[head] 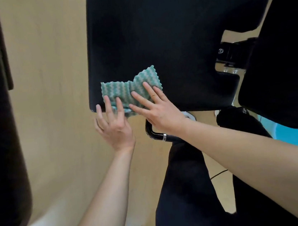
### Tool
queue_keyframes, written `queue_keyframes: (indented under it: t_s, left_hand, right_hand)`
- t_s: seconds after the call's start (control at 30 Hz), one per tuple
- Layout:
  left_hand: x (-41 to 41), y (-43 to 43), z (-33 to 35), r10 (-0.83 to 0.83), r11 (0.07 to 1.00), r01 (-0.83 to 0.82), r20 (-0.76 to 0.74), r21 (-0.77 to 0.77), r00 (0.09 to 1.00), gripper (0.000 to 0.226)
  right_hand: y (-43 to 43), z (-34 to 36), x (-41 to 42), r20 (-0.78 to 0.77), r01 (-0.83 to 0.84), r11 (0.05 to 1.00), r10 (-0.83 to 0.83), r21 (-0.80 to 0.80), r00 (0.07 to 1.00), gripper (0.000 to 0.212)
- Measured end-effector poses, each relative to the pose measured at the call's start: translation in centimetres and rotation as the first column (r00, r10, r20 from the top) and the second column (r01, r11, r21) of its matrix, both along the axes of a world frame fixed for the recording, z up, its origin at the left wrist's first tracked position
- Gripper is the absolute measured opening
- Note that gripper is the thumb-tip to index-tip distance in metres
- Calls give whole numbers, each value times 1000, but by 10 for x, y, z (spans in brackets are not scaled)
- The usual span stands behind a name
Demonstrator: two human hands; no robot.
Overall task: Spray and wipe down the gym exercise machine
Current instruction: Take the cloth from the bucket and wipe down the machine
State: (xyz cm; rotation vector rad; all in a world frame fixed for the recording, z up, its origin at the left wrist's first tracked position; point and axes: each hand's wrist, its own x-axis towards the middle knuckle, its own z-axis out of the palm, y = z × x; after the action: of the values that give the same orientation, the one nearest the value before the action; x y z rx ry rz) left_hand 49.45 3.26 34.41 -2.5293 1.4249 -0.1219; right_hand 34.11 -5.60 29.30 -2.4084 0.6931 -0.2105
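Above the tan floor (51,87), the green cloth (121,90) lies on the near-left corner of the black pad (163,36), pressed flat under the straight, spread fingers of the left hand (113,124) and right hand (160,109), with the rest of the pad extending away rightward.

One wide-angle camera, worn on the person's head, is looking forward and steeply down. It is sitting close to the black pad (163,36), which is filling the far centre. Both forearms are reaching in from the near edge, with the left hand (114,124) and right hand (155,106) lying mid-frame. The tan floor (53,87) is showing at left.
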Motion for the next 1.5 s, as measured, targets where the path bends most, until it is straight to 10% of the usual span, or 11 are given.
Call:
queue_keyframes:
  t_s: [0.17,0.4,0.57,0.73,0.9,1.07,1.5]
  left_hand:
    - [8,1,18,389,916,-394,-73,-76,918,49]
    - [29,-2,31,733,581,-810,-384,-74,561,59]
    - [0,-28,37,403,818,-559,-563,-132,722,73]
    - [-9,-74,5,612,720,-692,-521,55,595,91]
    - [26,-115,-3,680,701,-713,-291,-13,673,74]
    - [61,-183,-2,679,659,-751,-399,-37,616,68]
    - [36,-375,-18,507,806,-563,-275,-185,817,57]
  right_hand:
    - [-27,12,54,-5,-238,965,239,-106,971,63]
    - [-74,35,99,13,-386,917,389,-98,921,65]
    - [-84,29,61,142,-17,996,30,-93,989,53]
    - [-101,17,17,-154,351,936,-351,-28,924,80]
    - [-105,7,-1,-227,296,955,-288,-1,930,98]
    - [-116,7,-11,-214,260,966,-253,4,944,94]
    - [-196,-3,-75,-342,474,875,-418,98,842,102]
